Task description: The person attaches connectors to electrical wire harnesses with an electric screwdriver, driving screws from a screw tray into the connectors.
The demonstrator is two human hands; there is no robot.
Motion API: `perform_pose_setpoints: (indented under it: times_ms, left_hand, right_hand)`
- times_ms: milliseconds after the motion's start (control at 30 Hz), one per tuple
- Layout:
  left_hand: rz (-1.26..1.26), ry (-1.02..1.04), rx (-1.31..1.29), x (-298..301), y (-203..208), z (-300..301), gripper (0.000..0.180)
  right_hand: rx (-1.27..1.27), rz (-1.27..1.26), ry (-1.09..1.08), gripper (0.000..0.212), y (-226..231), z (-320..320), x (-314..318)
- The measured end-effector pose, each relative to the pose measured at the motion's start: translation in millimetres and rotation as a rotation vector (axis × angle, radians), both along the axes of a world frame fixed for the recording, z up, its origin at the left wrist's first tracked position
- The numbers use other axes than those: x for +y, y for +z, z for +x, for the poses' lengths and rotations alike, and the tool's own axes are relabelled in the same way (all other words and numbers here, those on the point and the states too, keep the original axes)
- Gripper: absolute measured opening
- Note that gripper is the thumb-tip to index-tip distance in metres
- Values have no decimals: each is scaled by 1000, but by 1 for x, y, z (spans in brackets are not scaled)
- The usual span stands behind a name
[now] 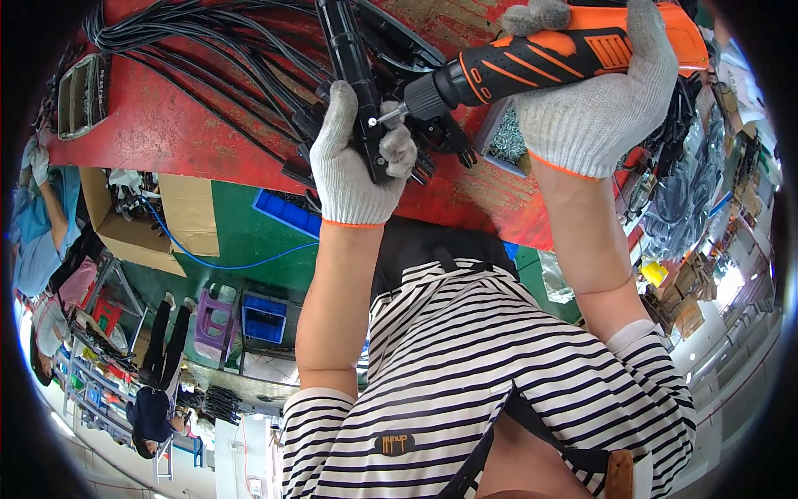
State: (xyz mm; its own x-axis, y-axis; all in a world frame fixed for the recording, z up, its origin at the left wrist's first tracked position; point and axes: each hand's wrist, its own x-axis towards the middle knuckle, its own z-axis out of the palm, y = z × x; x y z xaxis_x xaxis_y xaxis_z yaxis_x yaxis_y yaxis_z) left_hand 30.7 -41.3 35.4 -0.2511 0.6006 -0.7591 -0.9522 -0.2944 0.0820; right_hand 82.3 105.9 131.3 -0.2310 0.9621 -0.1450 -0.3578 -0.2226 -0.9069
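My left hand (356, 179), in a white knit glove with an orange cuff, is closed around a long black plastic part (339, 37) above the red table. In my gloved right hand (582, 121) is an orange and black electric screwdriver (536, 66), its body lying across the palm. The bit's tip meets a small silver screw head on the black part, beside my left thumb. A second silver screw shows lower on the same part. Other black plastic pieces (440, 137) lie just behind and right of my left hand.
Bundled black cables (191, 25) spread over the red table (179, 125). A tray of small screws (505, 137) stands beside my right wrist. Below the table edge are a blue bin (283, 212) and a cardboard box (133, 224). Other people are at the left, one in blue (41, 224).
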Motion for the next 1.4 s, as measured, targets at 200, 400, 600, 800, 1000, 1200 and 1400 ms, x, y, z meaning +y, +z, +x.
perform_pose_setpoints:
  times_ms: [200, 400, 600, 800, 1000, 1200, 1400]
  left_hand:
    - [125, 9, 27, -7, -7, 3, 46]
    - [115, 41, 15, -11, -16, 6, 20]
    - [156, 37, -31, -11, -20, 5, 16]
    - [124, 47, 30, -7, -17, 8, 16]
    - [104, 31, 34, -5, -15, 7, 16]
    - [42, 12, 77, -4, -13, 10, 29]
    - [-53, 6, 50, 8, 2, 8, 42]
  right_hand:
    - [31, 32, 37, 24, -5, 2, 1]
    - [3, 78, 40, 24, 1, 2, -2]
    - [-103, 142, 6, 26, 9, 4, -2]
    - [-64, 107, 42, 28, 8, 0, -6]
    - [-116, 130, 41, 30, 9, 1, -6]
    - [-109, 137, 63, 29, 8, 5, -8]
    - [-166, 22, 31, 28, 24, 1, -14]
